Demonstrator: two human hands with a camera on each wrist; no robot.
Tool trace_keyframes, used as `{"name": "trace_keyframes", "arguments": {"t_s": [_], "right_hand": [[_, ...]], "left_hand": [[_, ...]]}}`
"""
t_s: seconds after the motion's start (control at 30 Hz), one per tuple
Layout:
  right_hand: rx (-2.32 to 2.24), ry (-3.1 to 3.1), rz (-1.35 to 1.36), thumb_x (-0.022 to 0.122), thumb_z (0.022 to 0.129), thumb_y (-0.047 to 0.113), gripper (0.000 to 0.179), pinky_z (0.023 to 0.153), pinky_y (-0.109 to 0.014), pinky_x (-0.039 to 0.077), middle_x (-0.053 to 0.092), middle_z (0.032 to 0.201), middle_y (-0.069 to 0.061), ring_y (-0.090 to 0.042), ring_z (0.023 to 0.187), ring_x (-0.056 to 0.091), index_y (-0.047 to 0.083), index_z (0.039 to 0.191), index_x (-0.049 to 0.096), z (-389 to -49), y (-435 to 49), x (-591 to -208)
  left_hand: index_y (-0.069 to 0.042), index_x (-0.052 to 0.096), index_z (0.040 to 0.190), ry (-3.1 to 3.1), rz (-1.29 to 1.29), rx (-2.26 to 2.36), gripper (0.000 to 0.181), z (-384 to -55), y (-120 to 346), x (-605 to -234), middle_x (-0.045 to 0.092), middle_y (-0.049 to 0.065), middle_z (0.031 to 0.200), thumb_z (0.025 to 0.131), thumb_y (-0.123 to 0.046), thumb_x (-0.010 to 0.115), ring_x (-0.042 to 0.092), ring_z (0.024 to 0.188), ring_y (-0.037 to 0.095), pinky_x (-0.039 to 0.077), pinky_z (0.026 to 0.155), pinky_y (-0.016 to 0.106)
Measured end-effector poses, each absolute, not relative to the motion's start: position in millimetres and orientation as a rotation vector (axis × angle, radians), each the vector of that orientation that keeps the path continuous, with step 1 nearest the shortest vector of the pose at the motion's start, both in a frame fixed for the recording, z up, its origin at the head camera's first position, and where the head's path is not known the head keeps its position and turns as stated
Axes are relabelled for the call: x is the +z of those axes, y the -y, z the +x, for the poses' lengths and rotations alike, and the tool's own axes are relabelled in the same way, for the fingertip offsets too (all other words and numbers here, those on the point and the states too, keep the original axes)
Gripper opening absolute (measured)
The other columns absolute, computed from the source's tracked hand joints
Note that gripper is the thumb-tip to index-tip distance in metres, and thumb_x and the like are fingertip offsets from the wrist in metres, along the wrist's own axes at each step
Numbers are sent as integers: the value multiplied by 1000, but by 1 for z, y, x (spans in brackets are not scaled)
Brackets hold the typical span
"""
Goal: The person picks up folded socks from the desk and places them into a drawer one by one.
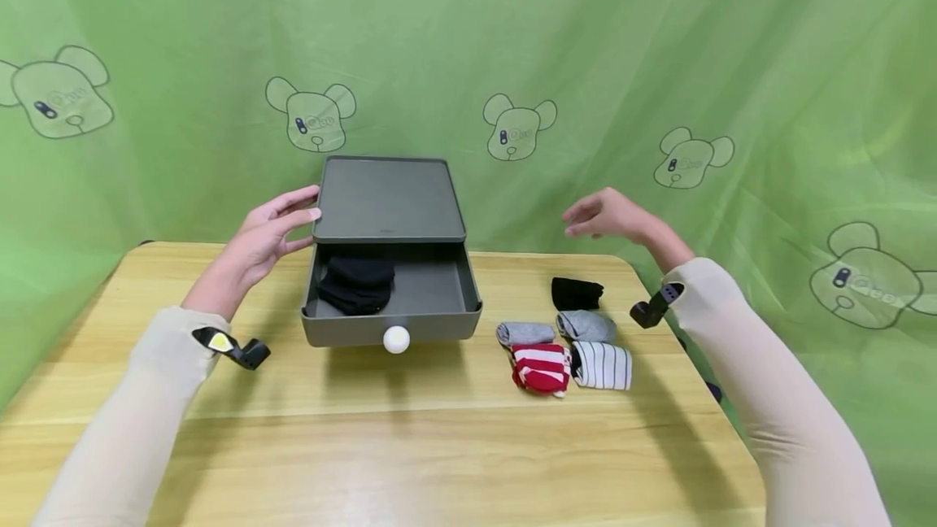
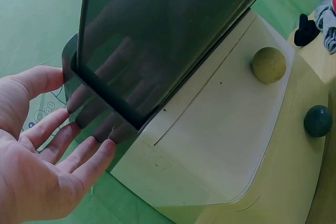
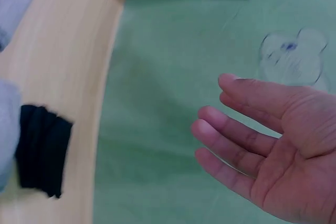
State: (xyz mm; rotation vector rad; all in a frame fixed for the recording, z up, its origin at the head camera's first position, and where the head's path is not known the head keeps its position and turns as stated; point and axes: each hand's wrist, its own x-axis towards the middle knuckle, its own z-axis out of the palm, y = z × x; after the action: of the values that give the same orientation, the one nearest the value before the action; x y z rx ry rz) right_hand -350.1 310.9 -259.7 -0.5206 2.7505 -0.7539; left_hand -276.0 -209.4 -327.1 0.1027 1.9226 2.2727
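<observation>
A small drawer unit (image 1: 388,198) has its grey top drawer (image 1: 439,327) pulled out by a white knob (image 1: 396,339). Black folded socks (image 1: 356,287) lie in the drawer's left part. With fingers spread and fairly straight, my left hand (image 1: 252,242) has its fingertips right at the unit's left side. In the left wrist view those fingertips overlap the dark grey casing (image 2: 123,132). My right hand (image 1: 611,216) hovers beyond the table's back right part, fingers loosely bent, holding nothing. Nearest to it on the table is a black folded sock bundle (image 1: 576,294).
Beside the unit lie two grey folded socks (image 1: 525,333), a red-and-white striped pair (image 1: 541,370) and a white dark-striped one (image 1: 603,365). Lower drawers show a yellowish knob (image 2: 269,65) and a dark green knob (image 2: 318,121). A green curtain (image 1: 439,39) hangs behind the wooden table (image 1: 410,462).
</observation>
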Motion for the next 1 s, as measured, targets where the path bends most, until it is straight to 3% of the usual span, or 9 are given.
{"name": "trace_keyframes", "arguments": {"t_s": [0.13,0.5,0.77,1.0], "right_hand": [[-730,-2700,-476,71,95,15,42,83,-35,62,69,125,-25,-36,111,67,-3,131,62,-358,-332,-281],[-633,-2666,-400,73,94,13,41,89,-48,62,66,128,-30,-41,114,66,-7,129,63,-366,-356,-335],[-606,-2666,-323,74,93,13,48,100,-60,55,55,136,-39,-49,121,60,-10,132,58,-365,-364,-350],[-594,-2621,-292,75,93,16,58,102,-64,52,51,139,-41,-52,124,56,-12,138,52,-365,-374,-362]], "left_hand": [[-15,32,160,-1906,90,2284,68,-276,210,-327,23,3,170,101,-19,65,32,147,16,57,87,16],[-15,32,160,-1913,90,2281,66,-275,209,-327,23,3,170,102,-18,63,40,136,10,57,88,16],[-14,35,159,-1901,93,2305,67,-277,210,-330,26,4,169,100,-18,67,46,126,6,57,88,18],[-14,35,159,-1931,104,2290,67,-278,209,-331,26,4,169,100,-20,66,40,138,12,57,88,17]]}}
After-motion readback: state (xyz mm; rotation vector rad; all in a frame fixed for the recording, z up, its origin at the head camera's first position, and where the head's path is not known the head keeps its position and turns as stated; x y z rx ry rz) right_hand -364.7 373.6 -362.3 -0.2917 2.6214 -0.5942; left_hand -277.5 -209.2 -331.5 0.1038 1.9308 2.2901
